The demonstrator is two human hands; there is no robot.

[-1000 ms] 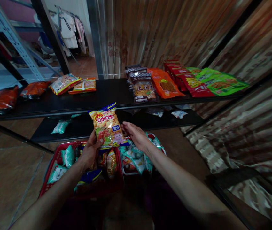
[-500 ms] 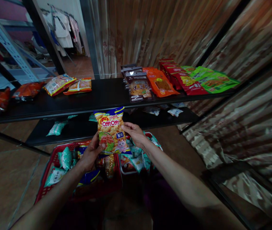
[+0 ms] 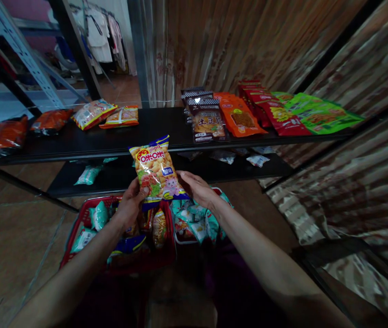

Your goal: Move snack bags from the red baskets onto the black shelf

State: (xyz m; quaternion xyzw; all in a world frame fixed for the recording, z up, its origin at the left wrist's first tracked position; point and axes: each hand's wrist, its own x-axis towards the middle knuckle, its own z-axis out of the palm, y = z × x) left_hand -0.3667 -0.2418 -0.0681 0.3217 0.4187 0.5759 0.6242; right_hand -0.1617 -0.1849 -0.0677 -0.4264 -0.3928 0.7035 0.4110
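I hold a yellow and blue snack bag point(image 3: 156, 169) upright in front of me, just below the edge of the black upper shelf point(image 3: 159, 132). My left hand point(image 3: 130, 205) grips its lower left corner, thumb on the front. My right hand point(image 3: 197, 189) is closed on its lower right edge. Beneath my hands a red basket point(image 3: 77, 230) holds several teal, orange and blue snack packets. A second basket point(image 3: 197, 223) of packets sits to its right.
On the upper shelf lie brown packets point(image 3: 207, 120), orange packets point(image 3: 241, 118), red packets point(image 3: 279, 116) and green packets point(image 3: 317, 111) at right, and orange and yellow bags point(image 3: 94, 114) at left. A lower shelf point(image 3: 121, 175) holds small packets. A corrugated wall stands behind and to the right.
My right hand came in from beside the bag and took hold of its right edge. The bag rose slightly toward the shelf edge.
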